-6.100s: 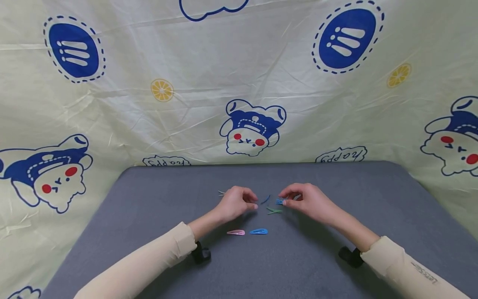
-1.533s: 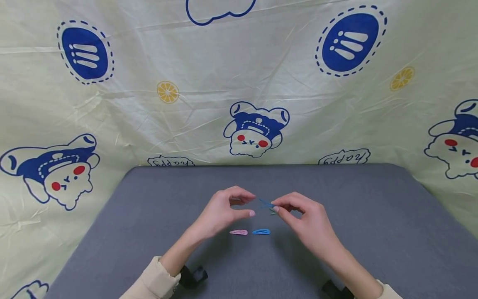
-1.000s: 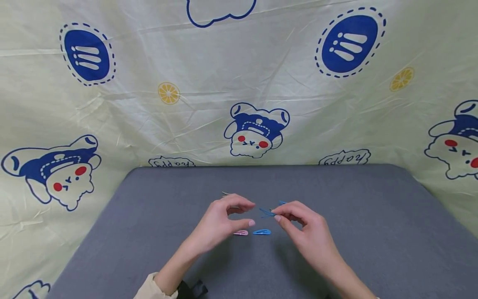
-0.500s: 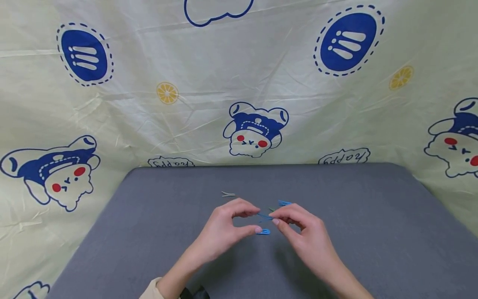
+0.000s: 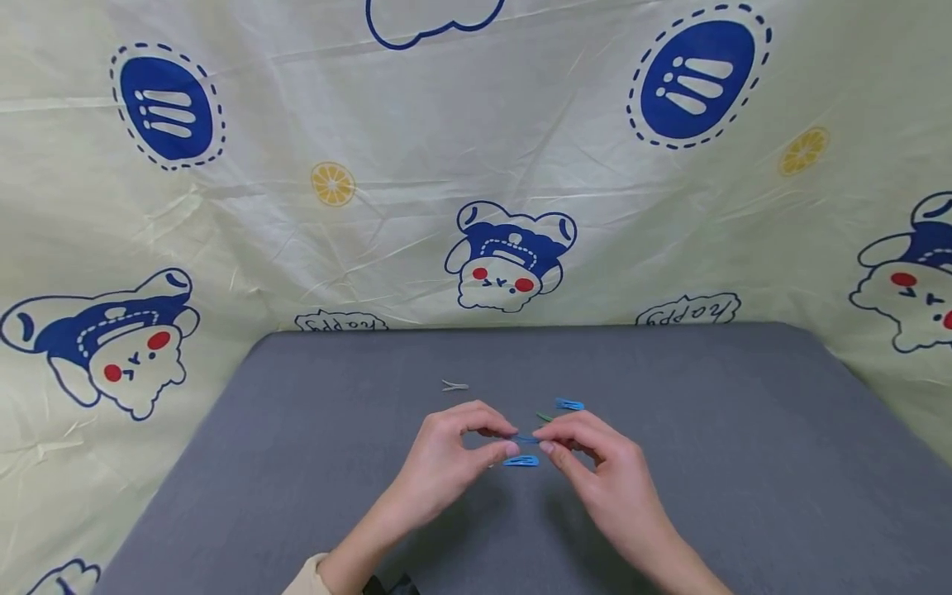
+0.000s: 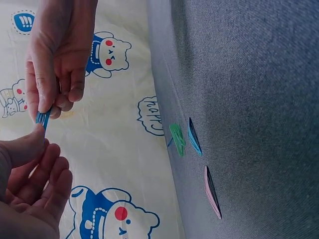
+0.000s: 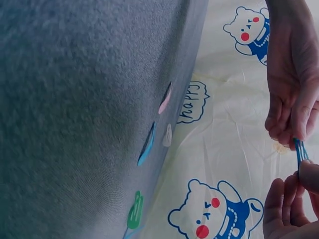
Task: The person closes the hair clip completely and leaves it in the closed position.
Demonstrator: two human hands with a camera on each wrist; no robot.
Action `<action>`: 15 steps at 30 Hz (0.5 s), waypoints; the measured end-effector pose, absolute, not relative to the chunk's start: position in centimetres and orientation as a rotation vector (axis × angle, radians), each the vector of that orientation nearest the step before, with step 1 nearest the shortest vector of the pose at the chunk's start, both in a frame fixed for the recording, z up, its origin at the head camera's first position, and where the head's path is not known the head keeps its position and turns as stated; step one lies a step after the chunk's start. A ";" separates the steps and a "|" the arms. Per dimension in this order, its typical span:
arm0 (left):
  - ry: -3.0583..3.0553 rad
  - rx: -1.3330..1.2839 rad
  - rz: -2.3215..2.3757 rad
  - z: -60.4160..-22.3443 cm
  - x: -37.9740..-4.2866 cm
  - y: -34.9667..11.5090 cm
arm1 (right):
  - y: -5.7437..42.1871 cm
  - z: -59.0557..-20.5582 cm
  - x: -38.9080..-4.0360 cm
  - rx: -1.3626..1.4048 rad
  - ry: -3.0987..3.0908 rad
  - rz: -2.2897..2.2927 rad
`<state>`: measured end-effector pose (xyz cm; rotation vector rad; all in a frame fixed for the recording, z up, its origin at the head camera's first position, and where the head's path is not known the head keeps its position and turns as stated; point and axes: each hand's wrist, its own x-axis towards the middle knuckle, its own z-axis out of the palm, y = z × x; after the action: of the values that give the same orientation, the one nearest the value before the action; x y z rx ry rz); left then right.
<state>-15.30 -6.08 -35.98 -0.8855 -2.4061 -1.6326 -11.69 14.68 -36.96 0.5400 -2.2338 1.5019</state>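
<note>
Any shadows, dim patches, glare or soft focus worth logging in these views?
Head view: soft shadows on the gray table, faint sheen on the creased cloth backdrop, no harsh glare; left wrist view: table dim and grainy toward the right edge; right wrist view: table dim toward the left, softer there, while the held blue clip reads fairly clearly.

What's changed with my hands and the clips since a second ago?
Your left hand, apart from the held blue clip a second ago, now pinches one end; your right hand keeps the other. The held blue clip has moved down the head view, its parted arms looking closer together. The near blue clip, green clip and pale clip lie where they were.
</note>
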 end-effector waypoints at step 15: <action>-2.350 -0.888 -1.667 -35.9 -14.9 -5.7 | 14.3 -37.5 -11.6 0.493 -2.139 1.651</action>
<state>-14.88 -5.73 -35.92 -0.8880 -2.3500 -1.6666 -11.61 14.34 -37.50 0.4930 -2.1388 1.6514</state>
